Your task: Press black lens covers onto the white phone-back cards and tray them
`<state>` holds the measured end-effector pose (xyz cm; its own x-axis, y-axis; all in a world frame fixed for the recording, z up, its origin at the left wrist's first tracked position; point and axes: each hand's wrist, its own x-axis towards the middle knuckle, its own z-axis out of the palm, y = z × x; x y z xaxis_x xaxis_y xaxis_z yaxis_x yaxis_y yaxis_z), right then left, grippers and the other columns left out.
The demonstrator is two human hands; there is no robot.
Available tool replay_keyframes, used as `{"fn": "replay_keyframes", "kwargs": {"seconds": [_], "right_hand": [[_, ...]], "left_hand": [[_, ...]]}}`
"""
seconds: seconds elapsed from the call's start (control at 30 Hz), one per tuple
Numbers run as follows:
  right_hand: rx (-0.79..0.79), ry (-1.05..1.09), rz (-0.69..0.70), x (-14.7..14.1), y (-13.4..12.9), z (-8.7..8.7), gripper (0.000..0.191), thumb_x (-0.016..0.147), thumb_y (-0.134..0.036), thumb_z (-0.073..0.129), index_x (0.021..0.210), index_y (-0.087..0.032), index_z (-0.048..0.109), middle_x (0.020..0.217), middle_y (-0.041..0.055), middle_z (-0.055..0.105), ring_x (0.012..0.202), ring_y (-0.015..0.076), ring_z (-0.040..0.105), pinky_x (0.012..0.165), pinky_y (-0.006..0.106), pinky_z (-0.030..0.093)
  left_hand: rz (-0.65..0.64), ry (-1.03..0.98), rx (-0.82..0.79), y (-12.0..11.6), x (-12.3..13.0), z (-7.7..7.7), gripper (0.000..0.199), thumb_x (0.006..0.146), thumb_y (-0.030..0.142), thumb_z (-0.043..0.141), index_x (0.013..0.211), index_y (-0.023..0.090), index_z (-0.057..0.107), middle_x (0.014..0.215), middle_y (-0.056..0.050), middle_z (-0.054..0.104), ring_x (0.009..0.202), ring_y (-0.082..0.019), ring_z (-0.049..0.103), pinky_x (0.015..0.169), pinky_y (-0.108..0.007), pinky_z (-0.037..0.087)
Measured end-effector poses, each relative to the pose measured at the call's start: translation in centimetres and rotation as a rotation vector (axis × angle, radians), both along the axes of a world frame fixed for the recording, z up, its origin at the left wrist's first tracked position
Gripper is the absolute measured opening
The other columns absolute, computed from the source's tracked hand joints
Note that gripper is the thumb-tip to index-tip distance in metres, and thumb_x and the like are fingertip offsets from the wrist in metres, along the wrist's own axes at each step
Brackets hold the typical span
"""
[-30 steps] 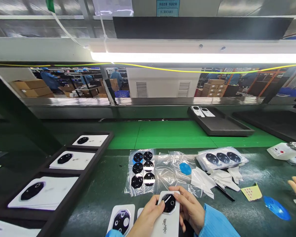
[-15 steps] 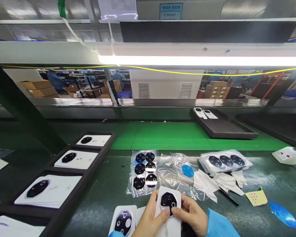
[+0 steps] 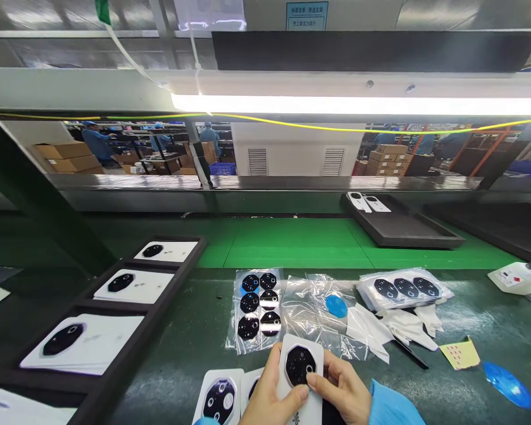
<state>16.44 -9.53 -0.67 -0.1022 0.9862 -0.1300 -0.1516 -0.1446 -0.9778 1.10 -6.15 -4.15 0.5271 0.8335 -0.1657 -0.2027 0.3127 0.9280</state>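
Between my two hands I hold a white phone back cover (image 3: 283, 378) with a black camera lens plate (image 3: 300, 363) at its upper end. My left hand (image 3: 269, 392) grips its left side, the thumb on its face below the lens plate. From the right, my right hand (image 3: 343, 386) holds the other edge, its thumb at the plate's lower right. Left of my left hand lies a white cover (image 3: 220, 396) with a black lens plate, and another is partly hidden behind that hand. Beyond my hands is a clear sheet of black lens plates (image 3: 259, 307).
A black divided tray (image 3: 159, 289) with stacked white covers runs along the left. Behind, a black tray (image 3: 407, 233) holds two covers. Rightward lie a bagged lens pack (image 3: 405, 288), crumpled white cloths (image 3: 367, 330), a black pen-like stick (image 3: 410, 353), blue film (image 3: 508, 383) and a white bottle (image 3: 517, 277).
My left thumb has moved down off the lens plate, so more of it shows. A light patch at its lower edge is no longer visible. The cover has shifted slightly left.
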Motion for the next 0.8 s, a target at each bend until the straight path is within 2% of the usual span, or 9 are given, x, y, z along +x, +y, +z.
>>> {"fn": "replay_keyframes", "kwargs": {"seconds": [0.17,0.37,0.5,0.63,0.7,0.8], "right_hand": [[-0.002,-0.04,-0.033,-0.2,-0.1,-0.3,0.051,0.071,-0.059,0.069,0.102,-0.017,0.071,0.091,0.0082,0.072,0.094,0.0305,0.063,0.086,0.04,0.048],[0.04,-0.109,-0.074,-0.5,-0.3,-0.6,0.047,0.075,-0.059,0.065,0.098,-0.019,0.072,0.092,0.0089,0.071,0.095,0.0314,0.062,0.084,0.041,0.051],[0.064,-0.154,-0.087,-0.6,-0.3,-0.2,0.043,0.077,-0.059,0.063,0.096,-0.021,0.073,0.091,0.0082,0.072,0.092,0.0304,0.063,0.083,0.039,0.051],[0.057,-0.174,-0.079,-0.5,-0.3,0.3,0.045,0.077,-0.06,0.061,0.098,-0.021,0.073,0.088,0.0076,0.072,0.089,0.0294,0.063,0.081,0.037,0.05],[0.039,-0.144,-0.08,-0.4,-0.1,0.3,0.048,0.078,-0.062,0.06,0.097,-0.02,0.073,0.086,0.0072,0.071,0.088,0.0287,0.063,0.079,0.037,0.05],[0.002,-0.08,-0.102,-0.2,0.2,0.2,0.053,0.077,-0.066,0.059,0.094,-0.018,0.072,0.081,0.0067,0.07,0.083,0.0282,0.064,0.077,0.038,0.051]], "left_hand": [[-0.052,-0.021,0.018,0.1,0.0,-0.1,0.064,0.067,0.044,0.078,0.118,0.018,0.052,0.102,-0.008,0.068,0.098,-0.028,0.062,0.086,-0.033,0.046],[0.005,-0.089,-0.129,-0.1,0.1,-0.7,0.079,0.06,0.047,0.082,0.127,0.021,0.049,0.117,-0.011,0.063,0.104,-0.029,0.061,0.085,-0.033,0.048],[0.01,-0.147,-0.16,-0.2,0.3,0.3,0.077,0.058,0.048,0.084,0.123,0.02,0.052,0.11,-0.012,0.067,0.098,-0.029,0.064,0.079,-0.032,0.049],[0.021,-0.187,-0.129,-0.1,0.4,1.2,0.074,0.058,0.048,0.084,0.12,0.02,0.056,0.111,-0.011,0.068,0.105,-0.03,0.062,0.088,-0.034,0.047],[0.039,-0.182,-0.125,-0.2,0.4,1.1,0.074,0.059,0.05,0.083,0.122,0.02,0.056,0.116,-0.011,0.067,0.113,-0.03,0.058,0.095,-0.035,0.043],[0.059,-0.167,-0.2,-0.2,0.5,0.6,0.075,0.062,0.059,0.078,0.123,0.021,0.057,0.121,-0.011,0.065,0.12,-0.031,0.053,0.1,-0.037,0.04]]}}
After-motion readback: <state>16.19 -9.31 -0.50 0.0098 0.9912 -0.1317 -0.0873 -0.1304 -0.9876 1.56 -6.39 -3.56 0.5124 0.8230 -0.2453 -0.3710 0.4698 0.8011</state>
